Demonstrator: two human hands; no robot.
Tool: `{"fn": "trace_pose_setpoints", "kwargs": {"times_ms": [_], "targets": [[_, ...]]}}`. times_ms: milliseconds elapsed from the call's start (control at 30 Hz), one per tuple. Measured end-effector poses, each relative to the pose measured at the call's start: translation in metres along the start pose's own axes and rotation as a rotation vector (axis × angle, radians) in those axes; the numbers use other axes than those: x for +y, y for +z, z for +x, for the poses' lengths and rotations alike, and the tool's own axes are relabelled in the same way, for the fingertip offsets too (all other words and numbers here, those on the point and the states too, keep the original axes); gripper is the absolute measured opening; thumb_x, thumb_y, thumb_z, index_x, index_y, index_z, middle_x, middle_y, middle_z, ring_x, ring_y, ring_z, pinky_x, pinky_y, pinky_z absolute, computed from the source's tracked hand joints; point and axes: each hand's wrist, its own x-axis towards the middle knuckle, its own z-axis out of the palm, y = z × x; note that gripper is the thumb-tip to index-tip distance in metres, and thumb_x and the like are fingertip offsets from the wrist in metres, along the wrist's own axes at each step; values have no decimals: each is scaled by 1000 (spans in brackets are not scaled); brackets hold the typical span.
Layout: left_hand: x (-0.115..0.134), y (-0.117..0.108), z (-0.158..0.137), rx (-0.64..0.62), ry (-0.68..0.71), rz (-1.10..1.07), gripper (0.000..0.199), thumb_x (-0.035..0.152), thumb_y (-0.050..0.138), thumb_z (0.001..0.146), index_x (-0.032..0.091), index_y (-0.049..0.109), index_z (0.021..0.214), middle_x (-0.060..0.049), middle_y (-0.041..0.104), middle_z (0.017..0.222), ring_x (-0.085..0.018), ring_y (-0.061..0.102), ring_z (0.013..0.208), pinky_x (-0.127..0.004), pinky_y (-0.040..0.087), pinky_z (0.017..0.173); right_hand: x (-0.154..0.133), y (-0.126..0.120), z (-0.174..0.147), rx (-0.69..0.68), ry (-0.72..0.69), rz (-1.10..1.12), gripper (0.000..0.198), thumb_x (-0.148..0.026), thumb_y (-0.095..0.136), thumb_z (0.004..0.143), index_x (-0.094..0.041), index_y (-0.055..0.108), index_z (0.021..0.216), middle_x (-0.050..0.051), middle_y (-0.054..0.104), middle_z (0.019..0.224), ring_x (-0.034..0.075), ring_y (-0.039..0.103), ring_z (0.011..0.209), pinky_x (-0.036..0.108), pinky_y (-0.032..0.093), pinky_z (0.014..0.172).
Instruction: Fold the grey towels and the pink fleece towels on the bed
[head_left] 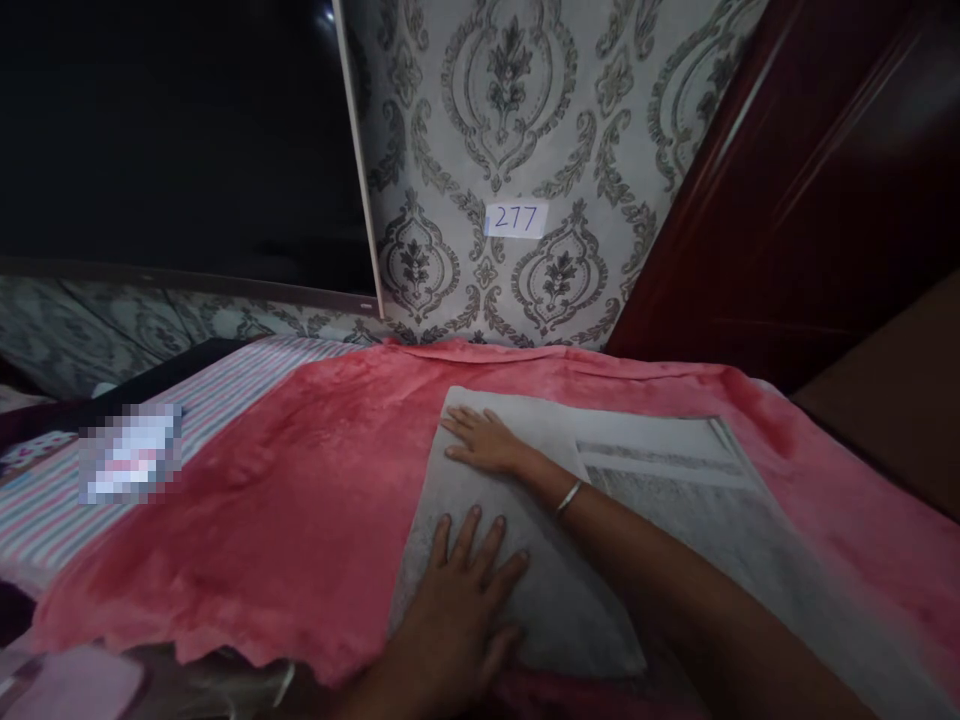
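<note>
A grey cloth [555,590], which looks like a towel with pale bands near its far end, lies on the pink-red plush blanket [300,500]. Its left part looks folded over. My left hand [465,600] rests on the near left part of the cloth, palm down and fingers spread. Farther off, my right hand [484,440] lies flat near the cloth's far left corner, its arm crossing over the fabric. A silver bangle circles the right wrist. Neither hand grips anything.
To the left, a striped cloth [247,390] carries a blurred-out bright object [131,455]. A large dark screen [172,140] stands at the back left. Behind are patterned wallpaper [510,90] with a "277" label [516,219] and a dark red glossy panel [825,190].
</note>
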Motion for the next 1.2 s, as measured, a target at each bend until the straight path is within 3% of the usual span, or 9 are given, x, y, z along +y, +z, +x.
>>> {"fn": "trace_pose_setpoints", "kwargs": {"times_ms": [267,500,600,700,900,1000,1200], "targets": [[-8,16,2,4,33,11,88,50,67,85,43,21,159,-4,14,170,-46,11,154,-80,19,115,23,4,43,40,122,32,74,-64,27,101,-24,20,163,6,14,169,25,10,156,52,12,125],[-15,22,3,107,71,65,79,43,59,91,42,20,160,-5,19,169,-45,14,153,-79,22,114,25,-6,47,86,122,41,68,-58,27,105,-23,21,162,5,14,169,24,9,156,51,13,125],[-16,20,5,174,91,84,72,41,55,93,42,25,159,-4,22,169,-43,16,153,-76,18,117,19,-18,27,120,169,3,64,-55,29,105,-28,21,162,6,14,169,27,9,156,56,12,124],[-16,19,6,210,104,106,68,40,54,94,41,30,157,-3,24,168,-41,17,153,-72,16,119,15,-22,-19,155,188,-4,65,-58,32,104,-33,17,163,6,12,170,30,9,156,58,14,123],[-16,17,9,258,120,165,63,39,52,95,38,37,156,-6,30,166,-41,24,151,-69,20,118,28,6,-125,137,243,-58,64,-59,36,103,-35,25,161,4,13,170,31,7,156,60,14,123],[-16,15,10,267,127,208,61,37,51,95,37,39,155,-6,34,164,-41,28,149,-68,24,116,37,20,-139,207,293,-38,62,-55,38,103,-31,28,160,5,17,169,30,11,156,59,16,122],[-21,7,12,204,112,248,56,39,47,96,37,44,152,-6,38,161,-42,36,146,-69,33,111,45,24,-130,334,270,44,59,-49,49,102,-28,38,156,7,25,167,29,19,154,56,21,122]]}}
